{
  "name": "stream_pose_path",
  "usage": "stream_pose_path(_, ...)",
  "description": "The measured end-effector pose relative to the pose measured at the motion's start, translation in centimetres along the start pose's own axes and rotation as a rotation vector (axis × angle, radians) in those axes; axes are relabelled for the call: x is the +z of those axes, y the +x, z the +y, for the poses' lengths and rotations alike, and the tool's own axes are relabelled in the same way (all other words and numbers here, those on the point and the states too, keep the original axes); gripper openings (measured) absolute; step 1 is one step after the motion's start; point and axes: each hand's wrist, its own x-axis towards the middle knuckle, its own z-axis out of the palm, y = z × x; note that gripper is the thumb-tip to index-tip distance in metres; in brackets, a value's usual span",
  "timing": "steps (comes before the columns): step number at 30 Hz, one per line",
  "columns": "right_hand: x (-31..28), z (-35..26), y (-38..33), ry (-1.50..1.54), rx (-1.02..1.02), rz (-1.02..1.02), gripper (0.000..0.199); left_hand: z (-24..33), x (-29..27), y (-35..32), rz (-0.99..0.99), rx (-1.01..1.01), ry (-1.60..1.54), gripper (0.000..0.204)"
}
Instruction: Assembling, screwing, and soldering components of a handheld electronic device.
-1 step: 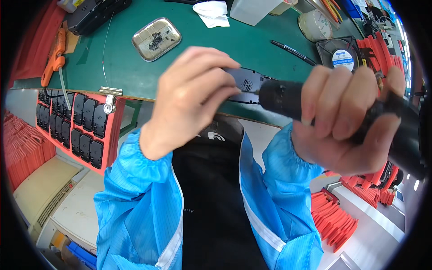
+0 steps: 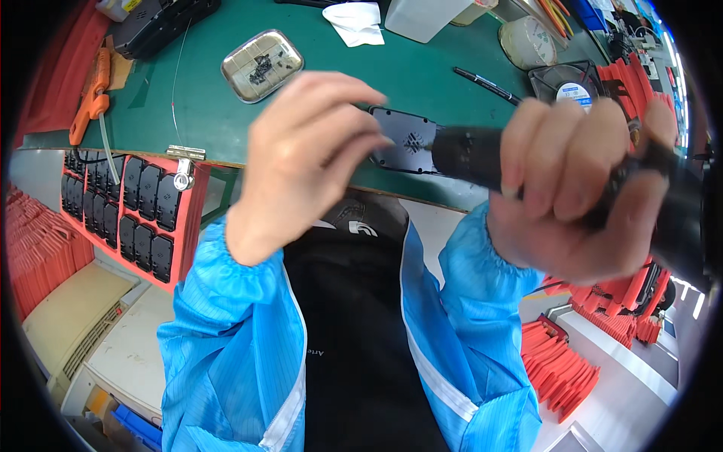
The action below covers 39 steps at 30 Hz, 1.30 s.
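A flat dark-grey cover plate (image 2: 403,143) with a small grille pattern and holes along its rim lies near the table's front edge. My right hand (image 2: 576,192) is wrapped round a black cylindrical power screwdriver (image 2: 471,154). The tool's front end lies over the right part of the plate and hides it. At the plate's left end is my left hand (image 2: 301,151), blurred, its thumb and fingers apart with nothing visible between them. Beyond it, a metal tray (image 2: 263,66) holds small black screws (image 2: 261,69).
An orange glue gun (image 2: 93,102) lies at the left. A red foam tray (image 2: 135,211) of black covers stands below the table edge, near a bulldog clip (image 2: 184,166). A black pen (image 2: 486,84), a fan (image 2: 572,90) and a white container (image 2: 425,16) are farther back.
My left hand has drawn back slightly to the left, its fingers parting and baring the plate's left end. The screwdriver stays over the plate with only a slight shift.
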Motion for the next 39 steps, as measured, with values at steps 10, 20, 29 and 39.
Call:
stream_pose_path(10, 2.1, 3.7, 1.6, 0.515, -0.091, 0.074, 0.031, -1.1, -2.2, -0.7, -0.068, -0.015, 0.217, 0.036)
stream_pose_path(20, 2.6, 4.7, 2.0, 0.287, -0.072, 0.004, 0.027, 1.2, 1.9, -2.3, -0.138, -0.058, 0.243, 0.048)
stream_pose_path(29, 4.9, 1.9, 1.8, -0.262, 0.099, 0.219, 0.017, 0.8, 2.1, -2.5, -0.114, -0.047, 0.215, 0.046)
stream_pose_path(39, 4.6, 2.6, 1.6, -0.17, 0.027, 0.273, 0.023, 1.2, 2.1, -2.3, -0.116, -0.043, 0.227, 0.046)
